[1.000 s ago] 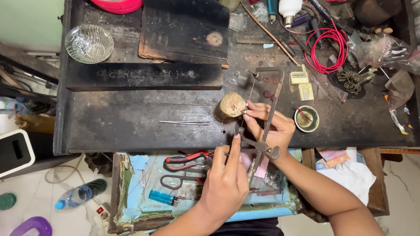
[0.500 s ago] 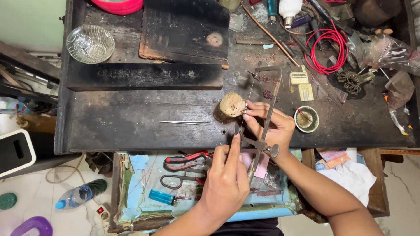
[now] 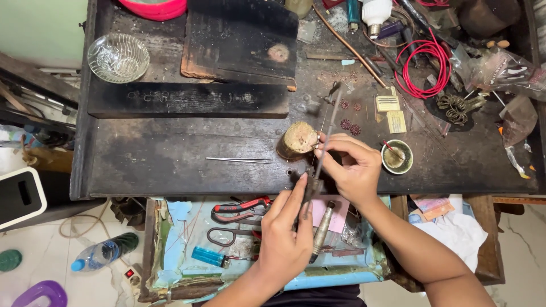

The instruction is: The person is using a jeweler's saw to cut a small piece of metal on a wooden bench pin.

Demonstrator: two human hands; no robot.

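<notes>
our right hand (image 3: 351, 168) fingers pinch a small piece against the wooden peg (image 3: 298, 140); left hand (image 3: 285, 234) grips the saw frame (image 3: 319, 159), over the dark cluttered counter (image 3: 170, 165).

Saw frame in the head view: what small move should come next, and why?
Probably a short steady stroke of the saw frame along its own line. The left hand grips its lower end; the right hand pinches something small, too small to identify, against the wooden peg, with the frame right beside those fingertips.
</notes>
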